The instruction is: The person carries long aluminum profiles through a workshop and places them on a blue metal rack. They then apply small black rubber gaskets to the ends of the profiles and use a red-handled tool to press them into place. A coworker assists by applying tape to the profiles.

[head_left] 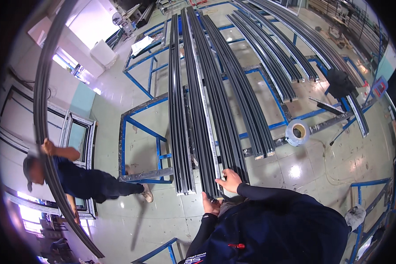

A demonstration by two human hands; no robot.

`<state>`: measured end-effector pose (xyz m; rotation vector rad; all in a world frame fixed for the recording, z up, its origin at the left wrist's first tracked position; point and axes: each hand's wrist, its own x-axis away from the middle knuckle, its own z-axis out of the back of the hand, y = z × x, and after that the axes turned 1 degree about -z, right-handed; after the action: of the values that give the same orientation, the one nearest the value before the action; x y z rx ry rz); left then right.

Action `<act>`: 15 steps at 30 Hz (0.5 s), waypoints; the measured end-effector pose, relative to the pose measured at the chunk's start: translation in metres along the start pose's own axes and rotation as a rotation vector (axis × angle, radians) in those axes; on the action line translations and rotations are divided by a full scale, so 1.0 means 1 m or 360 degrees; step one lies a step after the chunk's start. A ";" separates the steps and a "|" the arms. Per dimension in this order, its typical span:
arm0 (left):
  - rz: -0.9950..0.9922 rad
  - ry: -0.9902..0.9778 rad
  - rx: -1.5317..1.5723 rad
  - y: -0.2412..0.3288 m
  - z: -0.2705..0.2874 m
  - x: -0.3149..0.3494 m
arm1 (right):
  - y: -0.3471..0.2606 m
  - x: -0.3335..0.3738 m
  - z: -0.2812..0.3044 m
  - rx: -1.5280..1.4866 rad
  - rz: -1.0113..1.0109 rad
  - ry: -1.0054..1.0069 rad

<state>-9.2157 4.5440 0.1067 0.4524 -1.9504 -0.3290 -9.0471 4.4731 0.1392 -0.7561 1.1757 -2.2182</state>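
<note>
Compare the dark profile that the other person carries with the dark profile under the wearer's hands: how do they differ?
The carried profile is lifted off the racks, held by a co-worker; the end-held profile lies on the blue rack. The carried one is alone; the other lies among similar bars, with the left hand and right hand at its near end. Both are long, dark and slim.

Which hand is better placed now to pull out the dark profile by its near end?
The right hand, probably. It already rests on the near end of the dark profile on the blue rack. The left hand is lower, just below that end.
</note>
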 end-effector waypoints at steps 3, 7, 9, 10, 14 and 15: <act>0.0216 0.0048 0.0094 0.025 0.018 -0.012 | -0.005 0.006 -0.003 -0.0005 0.0014 -0.0432; 0.0408 0.0133 0.0053 0.038 0.038 -0.023 | -0.029 0.012 0.008 0.0093 -0.0077 -0.0855; 0.0430 0.0144 0.0083 0.041 0.043 -0.027 | -0.027 0.009 0.006 0.0146 -0.0031 -0.0815; 0.0413 0.0142 0.0089 0.040 0.041 -0.028 | -0.026 0.008 0.007 0.0182 -0.0011 -0.0792; 0.0390 0.0127 0.0081 0.042 0.036 -0.025 | -0.020 0.005 0.006 0.0143 -0.0028 -0.0786; 0.0397 0.0120 0.0069 0.043 0.035 -0.024 | -0.018 0.004 0.006 0.0157 -0.0042 -0.0776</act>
<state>-9.2456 4.5946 0.0914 0.2418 -1.9175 -0.1084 -9.0496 4.4760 0.1584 -1.1892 0.8117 -1.9356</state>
